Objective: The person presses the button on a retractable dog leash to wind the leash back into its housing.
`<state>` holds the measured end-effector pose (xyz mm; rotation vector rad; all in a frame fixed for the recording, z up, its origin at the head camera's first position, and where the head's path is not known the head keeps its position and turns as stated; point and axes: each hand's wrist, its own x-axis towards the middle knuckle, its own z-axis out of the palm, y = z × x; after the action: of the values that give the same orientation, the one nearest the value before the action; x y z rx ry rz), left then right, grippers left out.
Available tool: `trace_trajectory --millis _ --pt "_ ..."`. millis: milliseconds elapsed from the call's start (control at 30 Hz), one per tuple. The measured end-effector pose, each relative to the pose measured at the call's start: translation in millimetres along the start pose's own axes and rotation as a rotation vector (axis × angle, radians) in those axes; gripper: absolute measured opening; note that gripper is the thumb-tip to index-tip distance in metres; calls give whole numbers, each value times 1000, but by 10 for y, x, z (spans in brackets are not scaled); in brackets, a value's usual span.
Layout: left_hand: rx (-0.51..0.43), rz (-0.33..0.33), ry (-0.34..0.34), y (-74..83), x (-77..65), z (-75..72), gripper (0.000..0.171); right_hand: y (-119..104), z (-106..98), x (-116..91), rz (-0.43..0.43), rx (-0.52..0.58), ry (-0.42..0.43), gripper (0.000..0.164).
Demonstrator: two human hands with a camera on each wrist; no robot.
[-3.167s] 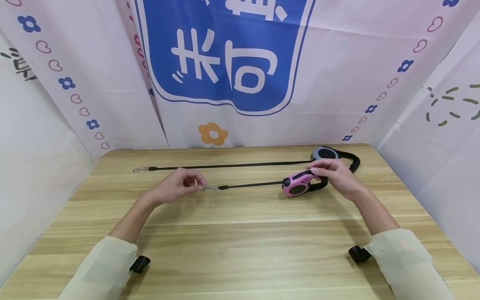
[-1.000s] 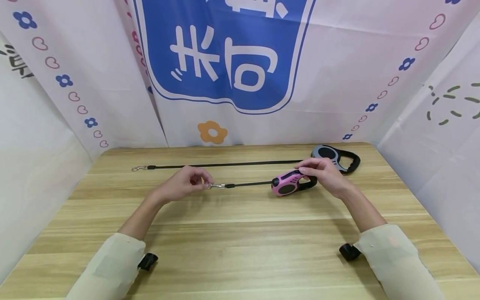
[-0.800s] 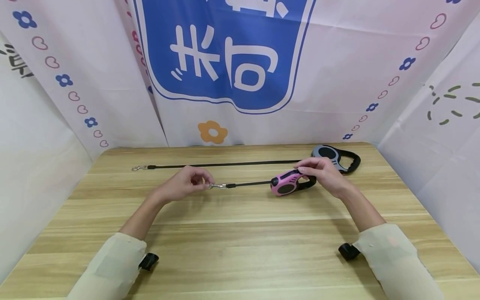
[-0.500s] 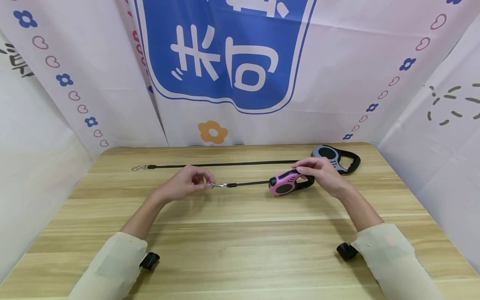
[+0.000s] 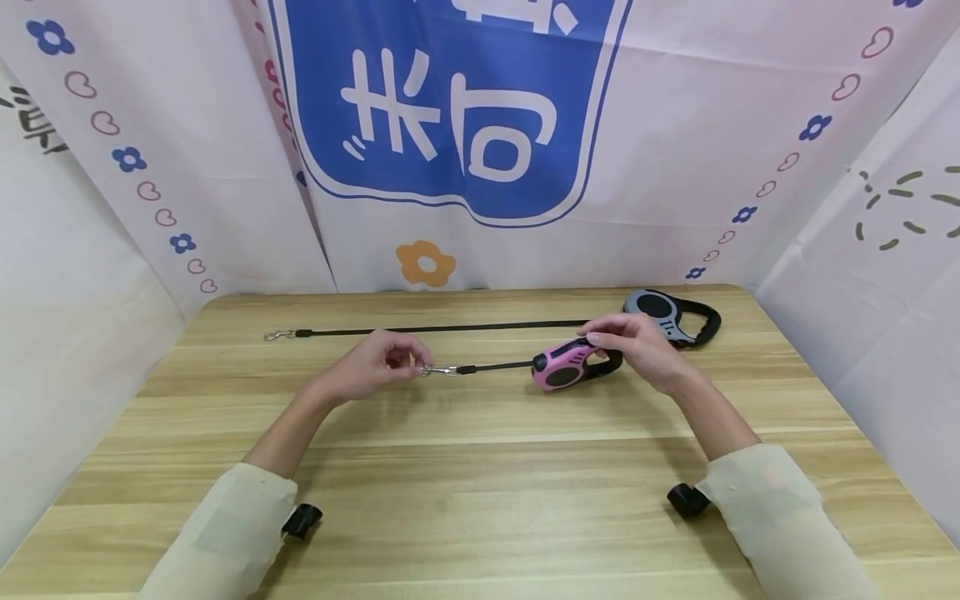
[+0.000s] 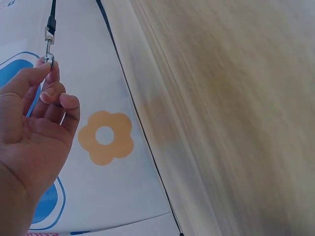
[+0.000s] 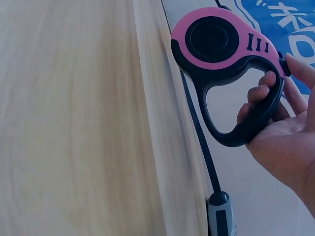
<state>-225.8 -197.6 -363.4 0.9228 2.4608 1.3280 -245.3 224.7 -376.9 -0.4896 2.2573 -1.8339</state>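
Observation:
My right hand (image 5: 633, 346) grips the black handle of a pink retractable dog leash (image 5: 561, 367), fingers curled through the loop. In the right wrist view the thumb lies at the black button (image 7: 284, 65) on the casing. A short length of black strap (image 5: 502, 366) runs leftward from the casing to a silver snap hook (image 5: 442, 371). My left hand (image 5: 375, 367) pinches the end of that snap hook between thumb and fingertips, as the left wrist view also shows. The strap is stretched straight between both hands, above the wooden table.
A second leash with a grey-blue casing (image 5: 651, 308) lies at the table's back right. Its black strap (image 5: 450, 328) stretches left along the back to another snap hook (image 5: 280, 336). Printed white cloth (image 5: 675, 150) hangs behind the wooden table (image 5: 480, 500) and at both sides.
My right hand has moved left with the pink leash, and my left hand has shifted right with the snap hook. The strap between them is shorter. The grey-blue leash stays put.

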Motion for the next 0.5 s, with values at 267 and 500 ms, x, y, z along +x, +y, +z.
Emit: trace_trajectory --millis 267,500 --pt "-18 -18 -16 -2 18 13 12 3 32 26 -23 41 -15 20" --pt "-17 -19 -16 7 41 30 11 7 69 54 -42 43 -25 18"
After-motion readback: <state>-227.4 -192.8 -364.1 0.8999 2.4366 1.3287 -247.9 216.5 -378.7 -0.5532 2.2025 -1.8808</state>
